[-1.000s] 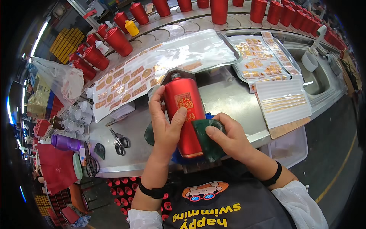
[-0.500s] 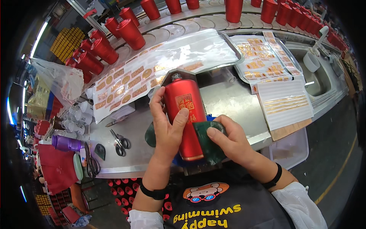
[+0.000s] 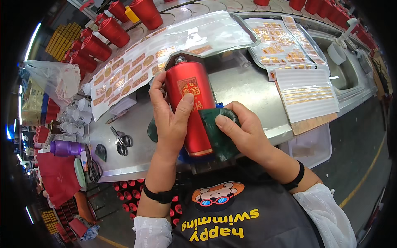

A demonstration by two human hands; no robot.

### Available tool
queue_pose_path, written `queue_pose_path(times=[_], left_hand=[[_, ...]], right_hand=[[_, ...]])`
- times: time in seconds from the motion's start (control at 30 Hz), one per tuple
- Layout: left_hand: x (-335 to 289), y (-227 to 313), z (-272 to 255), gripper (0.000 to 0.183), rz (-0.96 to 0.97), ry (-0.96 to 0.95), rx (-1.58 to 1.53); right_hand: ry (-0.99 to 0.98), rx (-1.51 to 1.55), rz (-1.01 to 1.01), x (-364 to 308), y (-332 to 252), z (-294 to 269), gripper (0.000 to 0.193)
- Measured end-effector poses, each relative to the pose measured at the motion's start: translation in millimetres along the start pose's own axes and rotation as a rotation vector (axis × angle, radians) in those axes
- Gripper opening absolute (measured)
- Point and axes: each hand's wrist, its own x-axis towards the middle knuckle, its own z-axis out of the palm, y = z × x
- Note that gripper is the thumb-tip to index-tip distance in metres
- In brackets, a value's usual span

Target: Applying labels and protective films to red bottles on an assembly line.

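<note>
Higher and slightly further left in our view than half a second ago, both hands and one red bottle [image 3: 198, 91] have shifted along with the whole scene, and one yellow container [image 3: 131, 14] has come into sight far beyond our left hand [image 3: 171, 111]. That hand grips the bottle, its thumb on the front and its fingers along the left side. Our right hand [image 3: 244, 134] pinches one dark green flat piece [image 3: 219, 142] against the bottle's lower right side. We count one black wristband on each wrist. On the metal table [image 3: 256, 95] left of our left hand lie two pairs of scissors, one near [image 3: 121, 141] and one farther off [image 3: 95, 168], with one leaf-shaped piece [image 3: 101, 152] between them and one purple container [image 3: 66, 148] beyond. Ahead of our left hand spreads one long label sheet [image 3: 124, 74]; right of our right hand lies one white pad [image 3: 306, 99] with gold strips.
</note>
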Motion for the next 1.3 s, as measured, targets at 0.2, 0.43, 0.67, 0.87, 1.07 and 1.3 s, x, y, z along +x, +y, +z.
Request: queue_pose_path(times=[0.2, 0.43, 0.67, 0.87, 1.07, 1.3], left_hand=[[-1, -1, -1, 0.067, 0.005, 0.007, 0.024], [-1, 6, 0, 0.068, -0.039, 0.003, 0.037], [-2, 3, -1, 0.068, -0.048, 0.007, 0.034], [0, 1, -2, 0.068, 0.005, 0.005, 0.094], [-1, -1, 1, 0.066, 0.024, 0.018, 0.057], [-1, -6, -3, 0.062, -0.004, 0.004, -0.09]], right_hand=[[0.025, -0.07, -0.001, -2, -2, 0, 0.024], [0.033, -0.116, -0.032, -1, -9, 0, 0.024], [0.015, -0.131, -0.018, -3, -8, -1, 0.023], [0.02, -0.132, -0.04, -1, -8, 0, 0.023], [0.045, -0.171, -0.027, -2, -2, 0, 0.026], [0.04, -0.134, -0.075, -1, -1, 1, 0.026]])
